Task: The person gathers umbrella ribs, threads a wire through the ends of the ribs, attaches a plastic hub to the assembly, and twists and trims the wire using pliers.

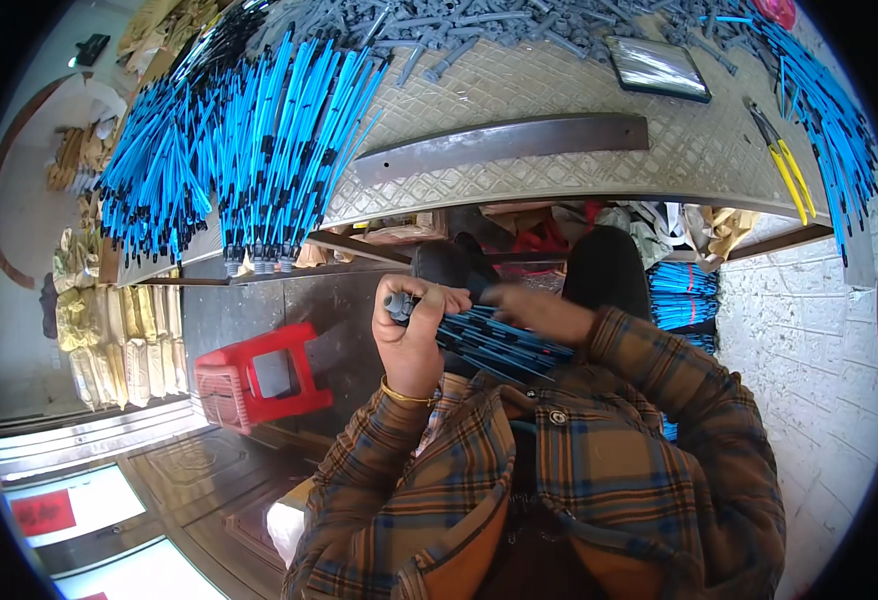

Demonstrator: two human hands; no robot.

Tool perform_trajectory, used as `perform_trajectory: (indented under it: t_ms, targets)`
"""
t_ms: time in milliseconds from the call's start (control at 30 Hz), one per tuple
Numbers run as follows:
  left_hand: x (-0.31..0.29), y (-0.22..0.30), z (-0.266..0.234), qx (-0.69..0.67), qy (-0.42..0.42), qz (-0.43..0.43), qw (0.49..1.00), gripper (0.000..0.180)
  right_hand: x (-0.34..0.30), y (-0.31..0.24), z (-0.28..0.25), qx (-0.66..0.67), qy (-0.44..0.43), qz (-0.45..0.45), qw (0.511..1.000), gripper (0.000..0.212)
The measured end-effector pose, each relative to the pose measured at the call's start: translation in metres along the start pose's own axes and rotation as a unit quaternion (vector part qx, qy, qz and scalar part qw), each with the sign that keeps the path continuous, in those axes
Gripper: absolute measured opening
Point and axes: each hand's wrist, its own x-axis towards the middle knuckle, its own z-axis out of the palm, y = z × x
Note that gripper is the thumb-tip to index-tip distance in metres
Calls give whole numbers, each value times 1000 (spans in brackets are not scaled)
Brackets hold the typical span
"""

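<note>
Over my lap, my left hand (pixel 411 325) is closed around one end of a bundle of thin blue rods with black sections (pixel 504 345). Grey plastic ends (pixel 397 305) of the bundle poke out beside my thumb. The rods' free ends point right, across the front of my checked jacket. My right hand (pixel 544 312) is just above the rods, smeared by motion, so its fingers cannot be made out. Whether it touches the bundle is unclear.
On the table ahead lie heaps of blue rods (pixel 284 140), grey plastic parts (pixel 479 25), a dark metal bar (pixel 504 143), a shiny black-edged rectangle (pixel 659 68) and yellow-handled pliers (pixel 787 170). A red stool (pixel 259 375) stands left; tied blue bundles (pixel 681 297) lie right.
</note>
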Motion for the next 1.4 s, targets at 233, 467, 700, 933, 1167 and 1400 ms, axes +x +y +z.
perform_trajectory:
  t_ms: [233,467,700,933,1167,1400]
  targets:
    - [16,26,15,-31,-46,55,997,14,18,-50,-18,8,-97,-10,995,45]
    - [36,9,34,191,-159,137,959,19,5,-118,-73,-257,183,-184,931,21]
    - [24,-30,27,291,-241,99,920,22,-5,-118,-62,-251,107,-222,936,14]
    - [24,-24,25,292,-252,46,921,23,-1,-113,-65,-287,87,-254,920,11]
    - [25,-23,20,251,-272,-58,927,24,5,-102,-67,-113,46,-160,980,9]
    - [27,-20,24,281,-282,-37,916,23,6,-98,-73,-23,9,-165,986,14]
